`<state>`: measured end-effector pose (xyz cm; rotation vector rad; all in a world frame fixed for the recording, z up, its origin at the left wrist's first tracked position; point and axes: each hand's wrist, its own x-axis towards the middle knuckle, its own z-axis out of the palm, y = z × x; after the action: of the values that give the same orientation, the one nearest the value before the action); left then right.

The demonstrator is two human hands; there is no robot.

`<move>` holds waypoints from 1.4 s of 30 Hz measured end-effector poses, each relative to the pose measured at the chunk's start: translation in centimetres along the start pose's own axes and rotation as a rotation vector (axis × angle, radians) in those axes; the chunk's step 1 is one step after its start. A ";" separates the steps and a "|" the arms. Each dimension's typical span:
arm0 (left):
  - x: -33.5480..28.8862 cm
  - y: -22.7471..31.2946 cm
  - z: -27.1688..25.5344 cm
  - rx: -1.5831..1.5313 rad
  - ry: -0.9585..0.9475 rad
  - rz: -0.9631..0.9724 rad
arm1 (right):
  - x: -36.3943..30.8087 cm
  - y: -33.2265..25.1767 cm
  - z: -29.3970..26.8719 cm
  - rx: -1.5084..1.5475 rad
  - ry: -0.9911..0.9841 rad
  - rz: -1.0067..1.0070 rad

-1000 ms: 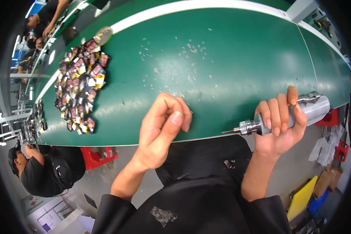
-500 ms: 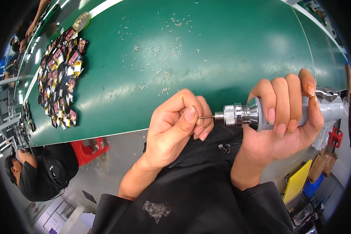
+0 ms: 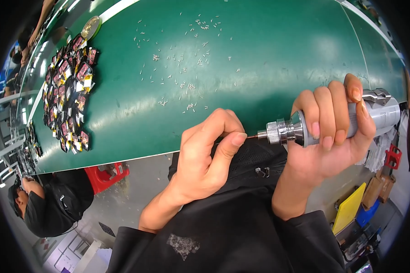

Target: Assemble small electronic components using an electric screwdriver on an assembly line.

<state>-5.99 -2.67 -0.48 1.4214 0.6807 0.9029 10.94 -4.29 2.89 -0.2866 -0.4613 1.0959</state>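
Note:
My right hand (image 3: 328, 123) is wrapped round a grey electric screwdriver (image 3: 297, 129) with a silver knurled collar, held level and pointing left. A thin bit (image 3: 252, 137) sticks out of its nose. At the bit's tip, the thumb and curled forefinger of my left hand (image 3: 205, 157) are pinched together. The tip itself is hidden by those fingers, and whether a screw sits on it cannot be seen. Both hands are in the air at the near edge of the green table (image 3: 269, 59). Loose small silver screws (image 3: 190, 86) lie scattered beyond my hands.
Many small black devices with pink boards and yellow-and-white parts form a pile (image 3: 68, 95) on the table's left. A round dish (image 3: 91, 28) stands behind it. A red stool (image 3: 100, 179) and a seated person (image 3: 54, 200) are at the lower left.
My left thumb has come up and extended toward the screwdriver, covering more of the bit, while the other left fingers have curled out of sight. My right hand keeps its hold.

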 end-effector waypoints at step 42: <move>48.0 -6.0 9.3 1.417 -0.057 0.411 | 1.2 -2.6 -4.2 0.206 0.319 0.139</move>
<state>27.45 33.44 -0.08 2.9047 1.0753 0.6265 15.51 -4.33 0.61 -0.3084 -0.0438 1.1971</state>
